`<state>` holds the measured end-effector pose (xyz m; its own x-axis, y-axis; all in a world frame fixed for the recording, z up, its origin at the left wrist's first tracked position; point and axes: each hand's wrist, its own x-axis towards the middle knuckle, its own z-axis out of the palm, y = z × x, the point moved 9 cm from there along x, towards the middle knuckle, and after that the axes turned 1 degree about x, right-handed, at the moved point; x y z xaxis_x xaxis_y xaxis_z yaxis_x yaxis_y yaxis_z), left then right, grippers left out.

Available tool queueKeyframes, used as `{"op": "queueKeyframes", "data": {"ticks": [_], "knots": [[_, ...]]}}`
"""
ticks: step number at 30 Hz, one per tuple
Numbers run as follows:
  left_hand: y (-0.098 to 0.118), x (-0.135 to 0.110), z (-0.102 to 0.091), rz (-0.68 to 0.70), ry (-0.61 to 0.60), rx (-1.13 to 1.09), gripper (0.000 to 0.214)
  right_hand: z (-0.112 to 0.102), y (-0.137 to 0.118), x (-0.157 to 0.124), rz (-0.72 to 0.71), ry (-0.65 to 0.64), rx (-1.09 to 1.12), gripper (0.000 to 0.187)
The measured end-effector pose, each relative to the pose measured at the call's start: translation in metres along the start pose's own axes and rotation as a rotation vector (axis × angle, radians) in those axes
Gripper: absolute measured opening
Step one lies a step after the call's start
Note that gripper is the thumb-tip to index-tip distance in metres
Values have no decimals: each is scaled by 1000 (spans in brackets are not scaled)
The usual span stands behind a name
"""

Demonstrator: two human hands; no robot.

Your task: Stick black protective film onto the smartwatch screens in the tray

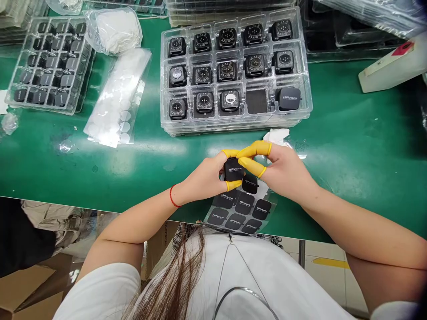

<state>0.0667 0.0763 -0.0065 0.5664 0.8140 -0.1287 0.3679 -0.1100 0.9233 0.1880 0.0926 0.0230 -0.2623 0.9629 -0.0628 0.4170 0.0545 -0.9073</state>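
My left hand [203, 178], with yellow finger cots and a red string at the wrist, pinches a black square pad printed HiFuture [232, 170]. The yellow-cotted fingertips of my right hand [283, 171] press on the same pad from the other side. Just below, a second black pad [249, 183] lies on a backing sheet of matching pads [238, 209]. Ahead stands a clear plastic tray of round-faced black watch bodies [233, 71], and a labelled square pad [289, 98] sits in its right-hand compartment.
A clear tray of dark pieces [50, 62] and a bag of white discs [116, 98] lie on the green mat [150, 178] at left. A white tissue [276, 136] sits beyond my right hand. Cardboard boxes [30, 289] show below the bench's near edge.
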Motion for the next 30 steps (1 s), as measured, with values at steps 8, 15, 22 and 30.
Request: {"op": "queueKeyframes", "data": {"ticks": [8, 15, 22, 30], "knots": [[4, 0, 8, 66, -80, -6, 43, 31, -4, -5, -96, -121, -8, 23], [-6, 1, -3, -50, 53, -326, 73, -68, -27, 37, -275, 498, -95, 9], [1, -3, -4, 31, 43, -230, 40, -40, -33, 105, -401, 178, -848, 14], [-7, 3, -13, 44, 140, -287, 48, 13, -67, 116, -387, -215, -1414, 17]]}}
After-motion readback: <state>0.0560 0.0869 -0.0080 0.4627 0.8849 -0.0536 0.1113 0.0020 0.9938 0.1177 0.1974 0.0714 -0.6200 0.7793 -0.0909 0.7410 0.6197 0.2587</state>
